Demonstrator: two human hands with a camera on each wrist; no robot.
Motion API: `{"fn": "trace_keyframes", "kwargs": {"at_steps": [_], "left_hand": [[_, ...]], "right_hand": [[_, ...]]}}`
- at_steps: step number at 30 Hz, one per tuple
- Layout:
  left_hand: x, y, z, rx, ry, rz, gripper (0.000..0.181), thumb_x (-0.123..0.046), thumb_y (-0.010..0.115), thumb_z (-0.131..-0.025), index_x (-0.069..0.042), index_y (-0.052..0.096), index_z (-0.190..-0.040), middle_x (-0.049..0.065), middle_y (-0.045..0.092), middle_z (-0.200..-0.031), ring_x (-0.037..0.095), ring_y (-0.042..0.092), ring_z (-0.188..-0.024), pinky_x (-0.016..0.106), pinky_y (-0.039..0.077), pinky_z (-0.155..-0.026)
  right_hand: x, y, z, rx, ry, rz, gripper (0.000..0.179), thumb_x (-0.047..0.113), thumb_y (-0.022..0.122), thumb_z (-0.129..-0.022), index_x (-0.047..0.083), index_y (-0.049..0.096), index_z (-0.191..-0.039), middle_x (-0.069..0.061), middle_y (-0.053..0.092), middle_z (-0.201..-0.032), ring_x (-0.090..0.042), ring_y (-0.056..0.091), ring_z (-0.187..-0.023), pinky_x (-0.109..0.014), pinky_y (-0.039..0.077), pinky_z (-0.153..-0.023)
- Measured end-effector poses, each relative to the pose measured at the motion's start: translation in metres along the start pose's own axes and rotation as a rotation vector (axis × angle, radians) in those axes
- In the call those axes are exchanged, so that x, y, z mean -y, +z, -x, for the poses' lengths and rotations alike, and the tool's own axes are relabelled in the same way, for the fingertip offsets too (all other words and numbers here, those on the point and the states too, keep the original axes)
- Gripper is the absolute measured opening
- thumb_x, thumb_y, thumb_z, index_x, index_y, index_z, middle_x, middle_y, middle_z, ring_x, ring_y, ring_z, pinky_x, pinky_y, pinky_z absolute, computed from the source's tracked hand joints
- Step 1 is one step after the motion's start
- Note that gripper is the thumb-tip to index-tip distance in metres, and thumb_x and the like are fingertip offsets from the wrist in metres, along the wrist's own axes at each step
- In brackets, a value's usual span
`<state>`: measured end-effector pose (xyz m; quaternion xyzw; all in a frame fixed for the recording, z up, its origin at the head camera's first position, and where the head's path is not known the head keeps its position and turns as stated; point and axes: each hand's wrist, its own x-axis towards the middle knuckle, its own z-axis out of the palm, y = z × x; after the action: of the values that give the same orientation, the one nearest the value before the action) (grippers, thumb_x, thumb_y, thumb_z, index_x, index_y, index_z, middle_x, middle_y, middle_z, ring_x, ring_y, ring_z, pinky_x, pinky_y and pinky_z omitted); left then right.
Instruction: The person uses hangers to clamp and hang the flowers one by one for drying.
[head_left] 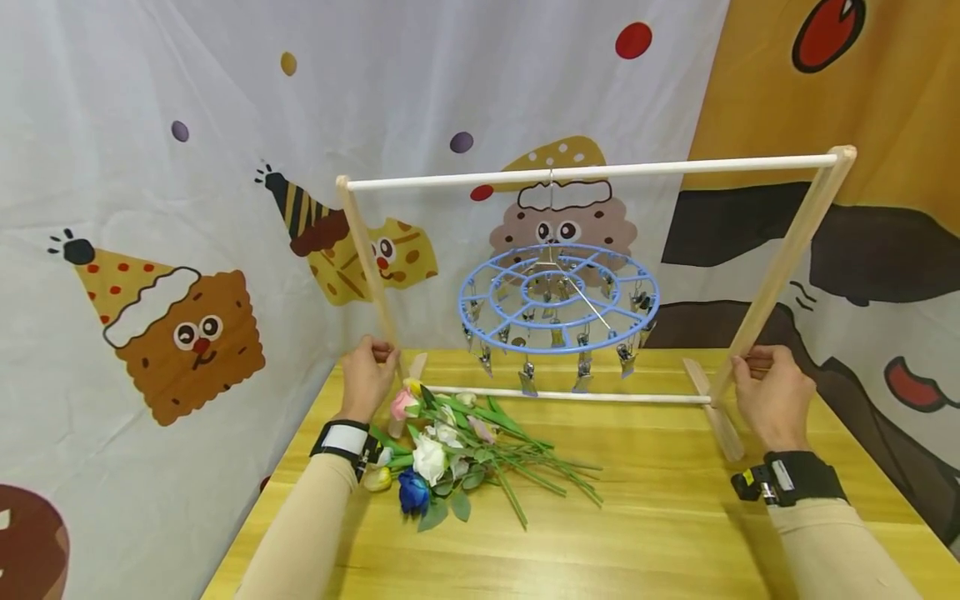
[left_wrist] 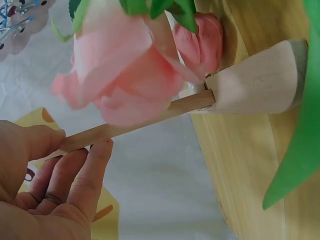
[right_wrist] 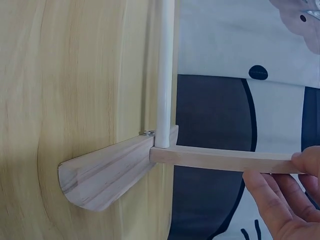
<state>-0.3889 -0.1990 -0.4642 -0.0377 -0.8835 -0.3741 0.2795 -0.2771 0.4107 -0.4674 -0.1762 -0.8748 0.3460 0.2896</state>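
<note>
Pinching the wooden rack point(head_left: 592, 172) low on both sides, a person's 2 hands stand at opposite ends of it on the tabletop point(head_left: 637, 517). The left hand point(head_left: 367, 379), near the frame's center, has its thumb and fingertips closed on the left upright point(head_left: 371, 271); the right hand point(head_left: 776, 396), at the right of the frame, pinches the right upright point(head_left: 780, 258) the same way, so neither grip is spread.

The rack's long axis runs crosswise from left to right between the 2 grips, with the white lower bar point(head_left: 622, 397) joining the uprights near their feet. Both uprights rise above the hands, slanting outward in the head view. From the top bar hangs a blue clip hanger point(head_left: 553, 305), between the hands and higher in the frame than either, touched by neither.

Flowers point(head_left: 430, 458) lie at lower center-left, blooms toward the left hand, which is much the nearer, and stems pointing right. In the left wrist view, a pink rose point(left_wrist: 125, 75) partly covers the left upright, just beside the fingers.
</note>
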Motion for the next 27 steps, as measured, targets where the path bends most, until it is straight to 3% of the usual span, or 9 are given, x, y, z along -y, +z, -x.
{"fn": "trace_keyframes", "kwargs": {"at_steps": [11, 27], "left_hand": [[-0.003, 0.004, 0.005, -0.001, -0.005, 0.01, 0.021, -0.012, 0.081, -0.109, 0.005, 0.074, -0.119, 0.027, 0.086, -0.108, 0.045, 0.084, -0.102, 0.059, 0.069, -0.094], [-0.007, -0.006, 0.017, 0.01, 0.011, 0.025, 0.02, -0.01, 0.083, -0.107, 0.006, 0.074, -0.116, 0.028, 0.086, -0.107, 0.046, 0.084, -0.101, 0.061, 0.069, -0.093]], "right_hand": [[-0.003, -0.005, -0.001, 0.007, 0.02, 0.004, 0.047, 0.019, 0.064, -0.121, -0.011, 0.056, -0.156, -0.041, 0.071, -0.144, -0.06, 0.075, -0.124, 0.0, 0.034, -0.059], [-0.004, -0.007, 0.002, 0.006, 0.04, 0.025, 0.049, 0.02, 0.063, -0.121, -0.01, 0.054, -0.158, -0.041, 0.07, -0.147, -0.06, 0.073, -0.127, -0.001, 0.032, -0.06]]}}
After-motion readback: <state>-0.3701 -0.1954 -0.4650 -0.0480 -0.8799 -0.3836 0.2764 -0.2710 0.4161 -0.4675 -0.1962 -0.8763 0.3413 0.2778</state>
